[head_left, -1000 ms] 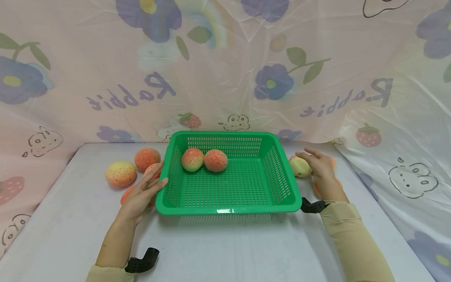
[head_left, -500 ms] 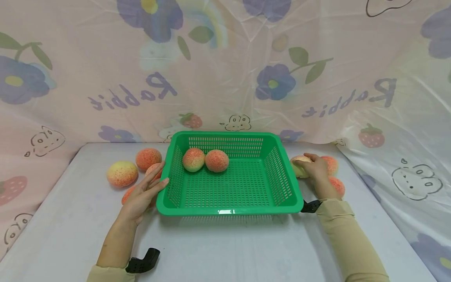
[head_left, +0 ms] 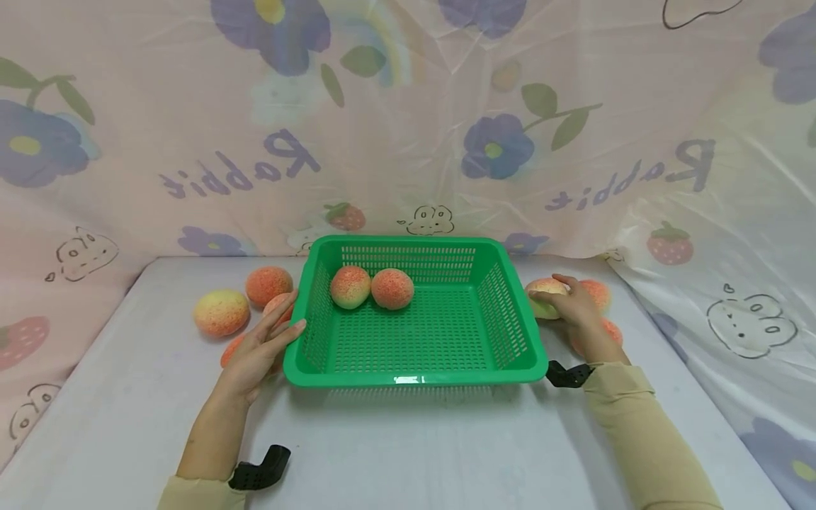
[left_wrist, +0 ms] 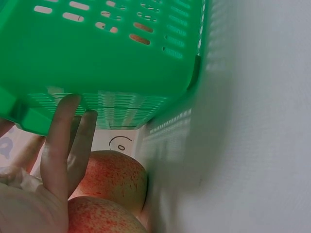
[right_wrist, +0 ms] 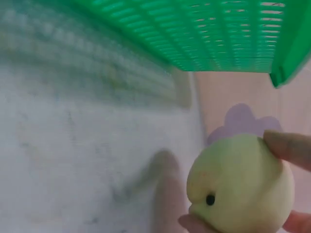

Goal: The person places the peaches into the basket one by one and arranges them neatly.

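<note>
A green plastic basket (head_left: 414, 382) with slotted walls stands mid-table, holding two peaches, a red-yellow peach (head_left: 350, 287) and a redder peach (head_left: 392, 290), at its back left. My left hand (head_left: 251, 358) rests against the basket's left side. Its fingers (left_wrist: 58, 141) look mostly straight along the outer wall in the left wrist view. Right of the basket, my right hand (head_left: 581, 315) holds a pale yellow peach (right_wrist: 238, 184) between thumb and fingers. That peach has a dark spot at its dimple; part of it is hidden by the hand.
Left of the basket lie several peaches, among them a yellow peach (head_left: 221, 313) and an orange-red peach (head_left: 269, 286). Partly behind my right hand are two more, a far peach (head_left: 596, 293) and a near peach (head_left: 613, 331). A printed curtain (head_left: 395, 127) hangs behind the white table (head_left: 408, 453).
My right hand has come down on the pale yellow peach and now grips it. The peach has turned, showing a redder top. My left hand and the basket stay put.
</note>
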`<act>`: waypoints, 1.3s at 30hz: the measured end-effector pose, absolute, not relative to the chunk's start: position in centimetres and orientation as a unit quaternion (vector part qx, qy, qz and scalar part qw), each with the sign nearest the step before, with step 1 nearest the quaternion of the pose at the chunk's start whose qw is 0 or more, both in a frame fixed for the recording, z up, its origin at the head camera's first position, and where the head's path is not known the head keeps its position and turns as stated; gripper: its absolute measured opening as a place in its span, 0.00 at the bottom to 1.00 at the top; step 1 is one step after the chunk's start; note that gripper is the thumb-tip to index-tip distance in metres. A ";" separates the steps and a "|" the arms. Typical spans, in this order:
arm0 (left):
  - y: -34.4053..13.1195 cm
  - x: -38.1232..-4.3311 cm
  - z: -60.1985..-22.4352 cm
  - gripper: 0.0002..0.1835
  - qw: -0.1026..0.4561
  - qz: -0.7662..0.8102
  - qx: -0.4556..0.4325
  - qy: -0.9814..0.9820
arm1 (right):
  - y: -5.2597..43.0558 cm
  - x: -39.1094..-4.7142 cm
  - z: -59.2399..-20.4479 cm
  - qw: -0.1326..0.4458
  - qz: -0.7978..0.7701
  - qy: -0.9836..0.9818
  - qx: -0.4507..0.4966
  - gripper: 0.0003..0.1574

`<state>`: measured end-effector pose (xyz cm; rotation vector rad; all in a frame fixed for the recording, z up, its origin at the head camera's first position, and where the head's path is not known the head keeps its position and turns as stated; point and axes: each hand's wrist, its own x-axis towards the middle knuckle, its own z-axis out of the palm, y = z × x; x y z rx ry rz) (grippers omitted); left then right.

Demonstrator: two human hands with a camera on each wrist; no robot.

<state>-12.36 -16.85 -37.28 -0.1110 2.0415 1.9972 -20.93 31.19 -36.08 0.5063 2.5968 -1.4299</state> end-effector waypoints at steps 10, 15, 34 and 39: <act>-16.8 -12.4 -37.2 0.36 0.143 0.691 -0.036 0.707 | 31.5 -20.6 -33.6 0.047 -0.543 0.822 0.166 0.56; -16.7 -12.4 -37.1 0.36 0.146 0.691 -0.038 0.707 | 31.5 -20.7 -32.5 0.036 -0.573 0.799 0.178 0.57; -16.8 -12.3 -36.9 0.35 0.140 0.697 -0.034 0.702 | 27.6 -21.4 -28.3 0.034 -0.598 0.792 0.118 0.61; -16.7 -12.3 -36.9 0.35 0.142 0.694 -0.035 0.704 | 25.9 -21.8 -27.8 0.036 -0.612 0.784 0.093 0.57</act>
